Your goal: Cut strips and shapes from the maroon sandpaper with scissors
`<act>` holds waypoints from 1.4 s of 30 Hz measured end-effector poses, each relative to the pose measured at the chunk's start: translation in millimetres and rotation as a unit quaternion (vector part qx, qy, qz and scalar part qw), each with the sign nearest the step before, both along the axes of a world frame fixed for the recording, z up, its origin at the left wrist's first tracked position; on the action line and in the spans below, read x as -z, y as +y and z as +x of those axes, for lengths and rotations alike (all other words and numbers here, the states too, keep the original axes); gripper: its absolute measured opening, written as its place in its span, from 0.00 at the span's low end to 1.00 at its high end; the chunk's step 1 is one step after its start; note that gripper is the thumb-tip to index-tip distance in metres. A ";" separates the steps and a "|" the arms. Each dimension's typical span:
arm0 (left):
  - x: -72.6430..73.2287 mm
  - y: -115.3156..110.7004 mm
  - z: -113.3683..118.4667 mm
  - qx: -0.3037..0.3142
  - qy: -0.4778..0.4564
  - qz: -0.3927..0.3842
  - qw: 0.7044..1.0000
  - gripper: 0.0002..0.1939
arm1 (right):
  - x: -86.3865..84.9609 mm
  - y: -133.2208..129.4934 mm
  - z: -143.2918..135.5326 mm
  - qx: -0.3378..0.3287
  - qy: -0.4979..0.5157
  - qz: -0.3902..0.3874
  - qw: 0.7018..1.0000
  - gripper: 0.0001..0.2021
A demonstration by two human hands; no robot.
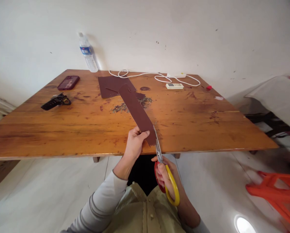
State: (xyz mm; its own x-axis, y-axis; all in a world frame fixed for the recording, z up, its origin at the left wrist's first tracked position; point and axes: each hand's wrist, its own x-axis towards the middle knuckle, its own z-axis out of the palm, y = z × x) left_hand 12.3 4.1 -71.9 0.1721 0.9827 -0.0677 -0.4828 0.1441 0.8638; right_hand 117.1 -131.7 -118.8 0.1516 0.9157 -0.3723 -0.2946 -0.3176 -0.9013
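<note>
Pinched between the thumb and fingers of my left hand [135, 142] is a long strip of dark reddish-brown paper [137, 111], which slants away from me over the table. Its near end has a finely fringed edge. My right hand [168, 173] grips scissors [172, 186] with one red and one yellow handle loop. The scissor blades lie along the right edge of the strip, close to my left thumb. Beyond, a larger brown sheet [106, 86] rests flat, partly covered by other brown pieces. Thin cut slivers [122, 107] form a loose pile under the strip.
On the wooden table [62, 136] are a dark red phone [68, 83], a black hair clip [55, 102] and a small white device [174, 86]. A plastic bottle [88, 53] and a white power cable [145, 74] sit along the wall. An orange stool [276, 187] stands right.
</note>
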 end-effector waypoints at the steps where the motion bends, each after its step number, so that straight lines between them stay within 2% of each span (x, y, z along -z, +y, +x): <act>1: -0.4 -0.2 0.0 0.001 0.000 0.000 1.000 0.07 | 0.0 -0.1 0.0 0.000 0.001 0.001 1.000 0.31; 4: -0.9 -0.7 -0.1 -0.005 -0.003 -0.003 1.000 0.07 | 2.7 -0.2 -0.9 -0.004 0.005 0.023 1.000 0.34; 10: 0.8 0.3 0.7 -0.021 -0.014 -0.012 1.000 0.07 | 9.6 1.3 -0.2 -0.030 -0.010 0.116 0.993 0.36; 14: 1.4 1.2 1.9 -0.030 -0.011 -0.023 0.999 0.07 | 15.0 1.6 3.4 -0.035 -0.027 0.107 0.993 0.36; 21: 0.0 0.1 1.9 -0.021 -0.003 -0.021 1.000 0.07 | 20.9 -1.2 4.6 -0.042 0.000 0.080 0.996 0.29; 28: 0.4 -0.4 2.8 -0.024 0.002 -0.008 1.000 0.06 | 21.5 -0.7 7.0 -0.041 -0.055 0.129 0.989 0.30; 33: 2.3 -0.1 3.3 -0.028 0.007 -0.002 1.000 0.06 | 19.9 1.5 5.6 -0.037 -0.040 0.111 0.992 0.30; 42: 3.9 -0.2 1.3 -0.014 0.013 0.006 1.000 0.07 | 18.4 2.3 1.8 -0.016 -0.010 0.027 0.999 0.32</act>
State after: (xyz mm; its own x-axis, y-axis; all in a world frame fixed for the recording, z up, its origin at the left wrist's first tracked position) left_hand 13.6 3.9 -75.8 0.1436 0.9878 -0.0600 -0.4643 0.1208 0.8774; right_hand 118.9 -129.4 -137.1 0.1285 0.9389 -0.3193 -0.2676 -0.2772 -0.9228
